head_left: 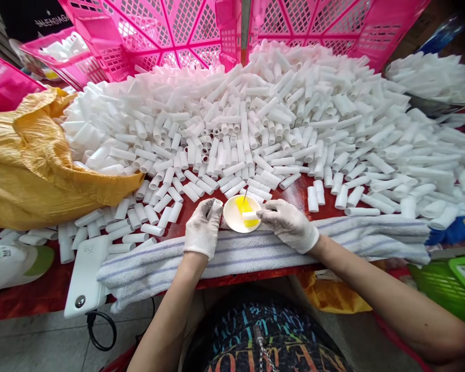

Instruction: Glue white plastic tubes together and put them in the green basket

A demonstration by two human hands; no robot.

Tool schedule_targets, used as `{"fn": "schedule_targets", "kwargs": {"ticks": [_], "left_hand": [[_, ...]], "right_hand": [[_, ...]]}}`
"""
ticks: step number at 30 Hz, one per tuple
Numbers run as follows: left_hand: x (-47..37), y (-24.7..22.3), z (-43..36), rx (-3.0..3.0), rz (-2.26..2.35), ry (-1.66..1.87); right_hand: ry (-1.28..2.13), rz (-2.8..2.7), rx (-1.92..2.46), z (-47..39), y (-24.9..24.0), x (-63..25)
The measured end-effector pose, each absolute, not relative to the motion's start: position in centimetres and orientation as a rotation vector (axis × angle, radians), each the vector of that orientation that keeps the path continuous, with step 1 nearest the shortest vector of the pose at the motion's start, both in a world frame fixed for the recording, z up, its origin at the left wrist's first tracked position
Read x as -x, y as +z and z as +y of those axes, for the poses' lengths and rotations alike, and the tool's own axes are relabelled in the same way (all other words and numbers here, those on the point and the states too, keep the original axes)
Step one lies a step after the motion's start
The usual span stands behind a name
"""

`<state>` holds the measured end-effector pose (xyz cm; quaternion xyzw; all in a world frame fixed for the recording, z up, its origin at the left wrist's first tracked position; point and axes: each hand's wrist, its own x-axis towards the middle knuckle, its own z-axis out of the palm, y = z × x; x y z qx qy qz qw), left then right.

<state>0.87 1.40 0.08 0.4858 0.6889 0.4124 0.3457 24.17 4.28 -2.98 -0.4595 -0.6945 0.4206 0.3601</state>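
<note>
A small white dish (233,223) with bright yellow stuff (242,205) in it sits between my hands, and a thin dark stick stands up from it. My left hand (204,227), in a whitish glove, is closed around a short white plastic tube (217,205) just left of the dish. From the right, my gloved right hand (289,223) pinches another white plastic tube (250,215) by its end. That tube lies level over the dish and the yellow stuff; whether it touches the stuff I cannot tell.
A large heap of white tubes (232,124) covers the red table, backed by pink crates (170,31). A yellow sack (42,155) lies at the left. Along the front edge runs a striped towel (139,268), with a white power bank (87,276) and its black cable beside it.
</note>
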Motion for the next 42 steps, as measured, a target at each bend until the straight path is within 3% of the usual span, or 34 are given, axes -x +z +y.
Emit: {"fn": "schedule_targets", "kwargs": {"ticks": [7,16,21,29,33,37,39,42], "left_hand": [[-0.9,0.4,0.9,-1.201,1.79,1.029],[-1.0,0.4,0.1,-1.244,1.746,0.992],[-1.2,1.0,-0.6,-1.341,1.664,1.013],[-3.8,2.1,-1.9,-1.469,1.381,1.01],[-4.7,2.9,-2.4,-1.527,1.402,0.793],[-7.7,3.0,-3.3,-1.374,1.472,0.583],[-9.4,2.8,-3.8,-1.372,1.548,0.62],[-11.2,2.7,-4.4,-1.482,1.706,0.756]], "right_hand": [[1.119,-1.718,1.178,3.8,-2.0,-23.9],[1.713,-1.379,1.175,3.3,-0.4,-22.5],[1.339,-1.288,1.199,1.5,1.3,-23.9],[1.49,-1.217,1.264,1.5,2.3,-24.5],[1.16,-1.648,1.23,0.4,3.0,-25.4],[0.464,-2.225,1.062,-1.4,3.3,-25.4],[0.239,-2.211,1.089,-2.3,3.4,-25.0],[0.258,-1.95,1.375,-3.2,3.3,-24.4]]}}
